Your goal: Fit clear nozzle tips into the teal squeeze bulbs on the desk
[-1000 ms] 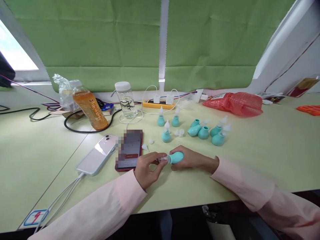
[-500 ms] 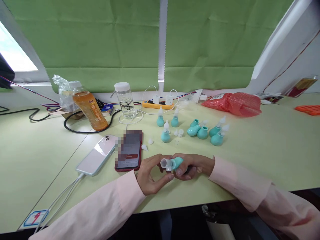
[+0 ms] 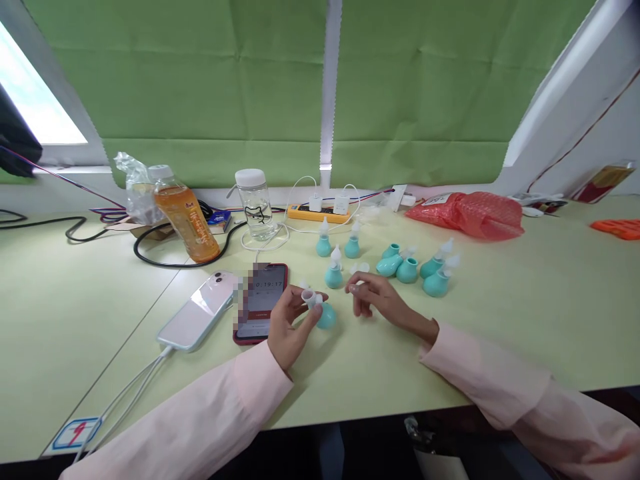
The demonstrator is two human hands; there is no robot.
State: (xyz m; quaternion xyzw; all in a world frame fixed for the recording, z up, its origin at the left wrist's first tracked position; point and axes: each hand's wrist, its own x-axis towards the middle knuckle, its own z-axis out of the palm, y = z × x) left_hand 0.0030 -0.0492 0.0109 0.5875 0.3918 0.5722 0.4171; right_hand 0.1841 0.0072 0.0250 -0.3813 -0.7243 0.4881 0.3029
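My left hand (image 3: 293,327) is closed on a turquoise nasal aspirator (image 3: 327,316), with thumb and fingers at its clear plastic neck, whose open end tilts up to the left. My right hand (image 3: 377,298) is apart from it, palm down with loosely bent fingers. Its fingertips are just in front of some small clear plastic caps (image 3: 364,267), which it partly hides; nothing shows in its grasp. Behind the hands stand three tipped aspirators, one of them the near aspirator (image 3: 333,276). To the right are bare turquoise bulbs (image 3: 408,271) and two more tipped aspirators (image 3: 436,283).
A phone in a red case (image 3: 261,307) lies by my left hand, with a pale phone (image 3: 199,312) on a charging cable beside it. Farther back are an orange drink bottle (image 3: 189,223), a clear water bottle (image 3: 255,210), a yellow power strip (image 3: 320,213) and a red bubble-wrap bag (image 3: 467,215).
My right hand has let go of the aspirator's bulb and moved up to the small clear caps. My left hand has shifted slightly left and up, keeping the aspirator, whose bulb now hangs lower.
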